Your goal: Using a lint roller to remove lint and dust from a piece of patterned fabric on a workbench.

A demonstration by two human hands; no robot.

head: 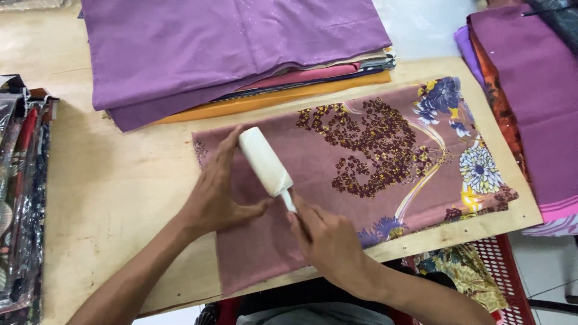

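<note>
The handle of the lint roller (265, 161) is being covered by the right hand (328, 241), only a short white stub being shown. The stack of folded fabrics (241, 54) is being cropped by the top edge, and the packaged cloths (21, 192) by the left edge. The red basket (503, 265) is being largely hidden beneath the wooden board (114, 186).

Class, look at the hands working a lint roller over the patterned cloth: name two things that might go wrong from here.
1. The pink floral cloth lies loose, pinned only by the left hand; the lint roller might drag it into wrinkles.
2. The cloth's near edge sits close to the wooden table's edge, so it might slide off. The right hand grips just the thin handle.
</note>
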